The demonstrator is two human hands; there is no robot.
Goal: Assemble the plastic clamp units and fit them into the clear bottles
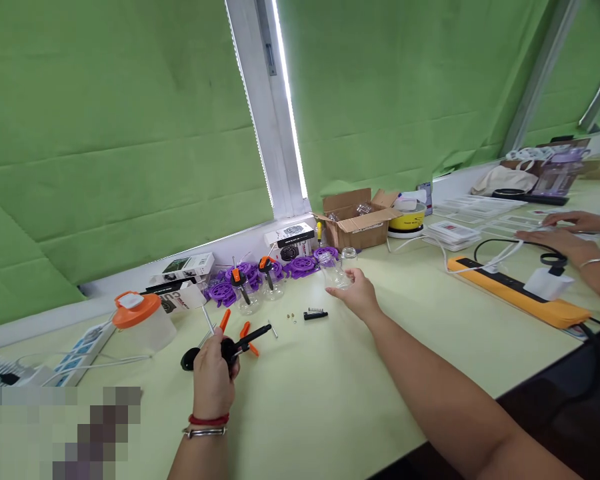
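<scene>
My left hand [213,377] is closed around a black plastic part with a long tube [254,338]. A thin pale rod [209,322] stands up beside its fingers; I cannot tell whether the hand grips it too. Across the table, my right hand [360,298] holds a tilted clear bottle [334,272] between thumb and fingers. Orange levers [225,320] and a black oval piece [189,359] lie around my left hand. A black piece with a spring [315,314], a small pin [273,329] and several tiny parts [291,317] lie between the hands.
Clear bottles with black-and-orange tops [240,287] stand by purple plastic parts [303,267]. Behind are a cardboard box [357,235] and a yellow tub [406,219]. An orange-lidded container [145,323] is left, an orange power strip [520,293] right, near another person's hands [555,240].
</scene>
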